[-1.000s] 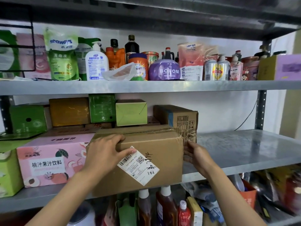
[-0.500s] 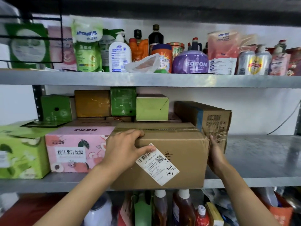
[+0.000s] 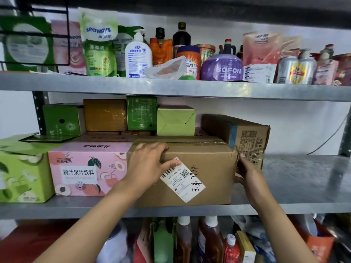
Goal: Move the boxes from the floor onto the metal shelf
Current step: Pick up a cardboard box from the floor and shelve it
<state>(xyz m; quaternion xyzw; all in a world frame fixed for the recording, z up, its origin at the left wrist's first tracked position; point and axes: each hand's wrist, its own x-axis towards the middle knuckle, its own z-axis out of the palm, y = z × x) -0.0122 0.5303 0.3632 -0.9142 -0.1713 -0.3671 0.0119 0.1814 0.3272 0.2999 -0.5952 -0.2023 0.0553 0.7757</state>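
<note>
The brown corrugated cardboard box with a white shipping label (image 3: 199, 173) sits on the middle tier of the grey galvanised metal shelf (image 3: 303, 179), its front face about level with the shelf's front lip, and it lies straight ahead of both hands, between them. Its long axis runs left to right, parallel to the shelf edge, with the labelled long face turned toward the person and the short ends pointing left and right. The left hand (image 3: 150, 164) lies over the box's upper left front corner, fingers curled onto the top edge and the thumb stretched along the front face up to the label, so it is gripping that corner. The right hand (image 3: 247, 175) is laid against the right end of the box; its fingertips are hidden behind the corner, so whether they hook round the back I cannot tell, though it looks like a flat press. Both hands are about equally near, one at each end. On the left the box touches the pink printed juice-drink carton (image 3: 85, 168); behind its right end stands a second brown cardboard box with a blue tape strip (image 3: 245, 133). Any further push would, I judge, go straight back, across the long axis
</note>
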